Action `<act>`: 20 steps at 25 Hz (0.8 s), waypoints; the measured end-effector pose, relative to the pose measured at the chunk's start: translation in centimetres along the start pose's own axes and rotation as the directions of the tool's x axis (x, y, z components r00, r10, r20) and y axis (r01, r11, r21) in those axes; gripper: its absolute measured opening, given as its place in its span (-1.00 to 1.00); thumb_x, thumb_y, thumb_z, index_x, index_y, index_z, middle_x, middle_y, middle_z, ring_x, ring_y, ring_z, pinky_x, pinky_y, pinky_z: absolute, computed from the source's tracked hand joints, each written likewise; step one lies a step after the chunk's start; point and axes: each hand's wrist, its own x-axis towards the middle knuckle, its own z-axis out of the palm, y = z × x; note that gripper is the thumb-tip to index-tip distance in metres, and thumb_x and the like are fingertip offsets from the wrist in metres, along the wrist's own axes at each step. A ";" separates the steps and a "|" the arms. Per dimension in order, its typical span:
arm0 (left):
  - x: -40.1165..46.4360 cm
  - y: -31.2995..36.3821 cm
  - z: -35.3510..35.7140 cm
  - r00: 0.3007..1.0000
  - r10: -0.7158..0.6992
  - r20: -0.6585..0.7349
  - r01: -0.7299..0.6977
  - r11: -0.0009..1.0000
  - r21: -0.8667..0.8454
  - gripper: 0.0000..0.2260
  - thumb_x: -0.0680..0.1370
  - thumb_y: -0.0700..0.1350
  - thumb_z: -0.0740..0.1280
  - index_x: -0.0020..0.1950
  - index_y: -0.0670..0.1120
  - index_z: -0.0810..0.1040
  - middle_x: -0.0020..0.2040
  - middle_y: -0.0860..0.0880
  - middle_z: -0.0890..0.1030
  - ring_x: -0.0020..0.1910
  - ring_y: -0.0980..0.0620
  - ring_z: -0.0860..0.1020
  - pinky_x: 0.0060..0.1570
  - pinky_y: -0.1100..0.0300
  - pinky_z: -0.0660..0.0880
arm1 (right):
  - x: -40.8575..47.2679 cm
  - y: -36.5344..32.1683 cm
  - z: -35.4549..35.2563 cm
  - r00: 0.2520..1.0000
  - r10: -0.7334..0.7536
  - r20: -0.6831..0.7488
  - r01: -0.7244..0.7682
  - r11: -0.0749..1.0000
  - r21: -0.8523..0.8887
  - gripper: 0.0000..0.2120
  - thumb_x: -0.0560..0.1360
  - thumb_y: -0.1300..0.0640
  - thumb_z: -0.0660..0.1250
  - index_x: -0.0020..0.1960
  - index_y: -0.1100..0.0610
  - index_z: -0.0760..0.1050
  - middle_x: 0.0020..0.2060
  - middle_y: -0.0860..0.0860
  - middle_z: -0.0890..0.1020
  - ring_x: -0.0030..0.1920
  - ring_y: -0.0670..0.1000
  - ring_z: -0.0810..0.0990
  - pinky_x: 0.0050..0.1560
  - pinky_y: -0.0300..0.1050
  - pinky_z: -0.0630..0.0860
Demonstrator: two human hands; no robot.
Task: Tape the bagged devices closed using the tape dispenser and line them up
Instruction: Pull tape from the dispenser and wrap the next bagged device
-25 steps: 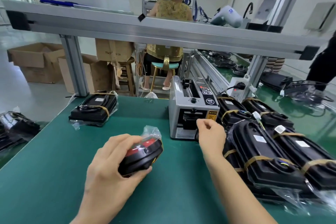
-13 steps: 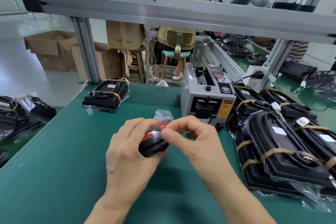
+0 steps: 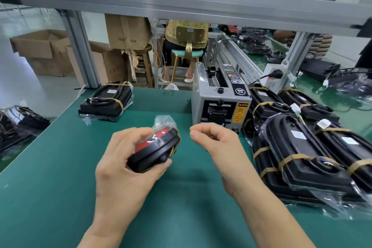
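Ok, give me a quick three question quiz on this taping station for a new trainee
1. True or false: the left hand grips a bagged device with a red face.
2. Where is the tape dispenser? A) near the bench's far edge, left of the taped stack B) on the floor C) in the right hand
3. Fill in: the lone taped device lies at the bench's far ____ corner.

Key: 1 true; 2 A; 3 left.
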 end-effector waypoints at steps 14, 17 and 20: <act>-0.5 -3.7 -1.3 0.825 -0.392 0.406 0.547 0.374 -0.749 -0.49 0.18 -0.39 0.41 0.07 -0.05 0.66 0.03 -0.12 0.67 -0.04 0.00 0.64 -0.07 0.20 0.58 | 1.3 0.1 -1.8 0.882 -0.168 0.441 0.427 0.679 -0.596 -0.32 0.24 0.10 0.56 0.27 -0.19 0.38 0.12 -0.32 0.55 0.14 -0.19 0.53 0.22 -0.04 0.45; 0.1 -4.1 -2.9 0.797 -0.456 0.395 0.603 0.594 -0.532 -0.42 0.19 -0.35 0.31 0.19 -0.03 0.61 0.21 -0.11 0.60 0.14 0.07 0.57 0.17 0.16 0.44 | 1.6 0.7 -1.8 0.870 -0.223 0.440 0.493 0.434 -0.754 -0.34 0.24 0.02 0.50 0.28 -0.23 0.36 0.12 -0.31 0.54 0.14 -0.17 0.48 0.15 -0.10 0.39; 1.2 -3.0 -3.3 0.886 -0.363 0.289 0.438 0.861 -0.260 -0.52 0.28 -0.05 0.44 0.20 0.12 0.57 0.26 0.17 0.55 0.29 0.28 0.42 0.28 0.27 0.30 | 1.9 1.3 -0.9 0.814 -0.243 0.527 0.576 0.230 -0.784 -0.39 0.31 -0.02 0.46 0.32 -0.22 0.35 0.11 -0.25 0.54 0.13 -0.14 0.46 0.01 -0.16 0.24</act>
